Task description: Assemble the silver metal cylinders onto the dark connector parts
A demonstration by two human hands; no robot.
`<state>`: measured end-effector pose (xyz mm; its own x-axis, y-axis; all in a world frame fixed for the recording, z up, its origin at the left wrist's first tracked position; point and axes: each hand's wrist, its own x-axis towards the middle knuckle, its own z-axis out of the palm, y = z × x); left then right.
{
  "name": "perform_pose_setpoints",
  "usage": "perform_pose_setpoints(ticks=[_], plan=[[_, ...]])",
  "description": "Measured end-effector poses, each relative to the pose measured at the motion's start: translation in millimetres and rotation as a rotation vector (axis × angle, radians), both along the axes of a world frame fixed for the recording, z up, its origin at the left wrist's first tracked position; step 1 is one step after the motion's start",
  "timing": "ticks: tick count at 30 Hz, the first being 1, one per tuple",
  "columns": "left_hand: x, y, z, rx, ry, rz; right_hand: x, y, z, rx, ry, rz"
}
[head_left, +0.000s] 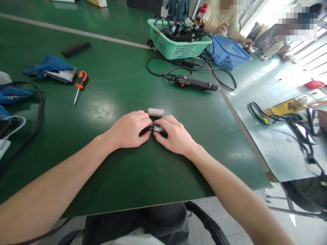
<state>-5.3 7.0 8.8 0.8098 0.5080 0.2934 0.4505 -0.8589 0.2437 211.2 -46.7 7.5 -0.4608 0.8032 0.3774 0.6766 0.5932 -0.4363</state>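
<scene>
Over the green table, both of my hands meet fingertip to fingertip. My left hand (pixel 131 129) is closed on a curved black part (pixel 145 130), pinched between thumb and fingers. A small silver-and-black cylindrical part (pixel 158 128) sits in the grip of my right hand (pixel 176 134). The two parts meet end to end between the hands; whether they are joined I cannot tell. Just beyond my fingers lies a short silver cylinder (pixel 155 112) on the tabletop. My fingers hide much of both held parts.
An electric screwdriver (pixel 195 82) and its cable lie ahead. Behind it stand a green basket (pixel 176 51) of tools and cables and a blue basket (pixel 227 54). An orange-handled screwdriver (pixel 81 80), blue gloves (pixel 52 68) and a black bar (pixel 76 49) lie left. Two people sit at back right.
</scene>
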Motion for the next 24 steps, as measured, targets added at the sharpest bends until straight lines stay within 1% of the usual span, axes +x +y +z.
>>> perform_pose_setpoints(ticks=[12, 24], plan=[[-0.1, -0.3, 2.5, 0.0, 0.008, -0.009, 1.1, 0.4, -0.6, -0.006, -0.006, 0.006], [0.4, 0.3, 0.7, -0.004, 0.011, 0.004, 0.5, 0.4, -1.0, -0.017, -0.01, 0.003]])
